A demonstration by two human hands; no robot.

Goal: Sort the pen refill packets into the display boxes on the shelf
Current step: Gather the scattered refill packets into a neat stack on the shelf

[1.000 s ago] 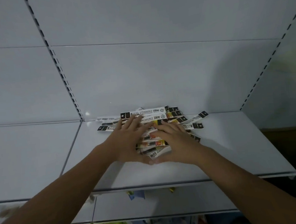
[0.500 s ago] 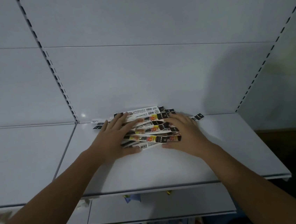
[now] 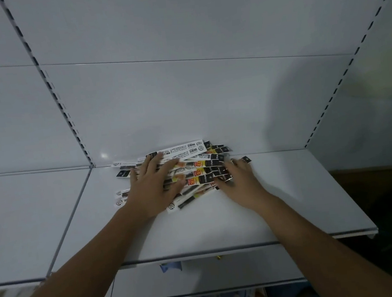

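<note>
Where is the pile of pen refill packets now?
In the head view, the pile of pen refill packets lies at the back of the white shelf, partly under the left hand, with the right hand at its right end.

Packets (image 3: pixel 200 172) half-hidden under left hand (image 3: pixel 153 190), right hand (image 3: pixel 239 182) — print illegible
</note>
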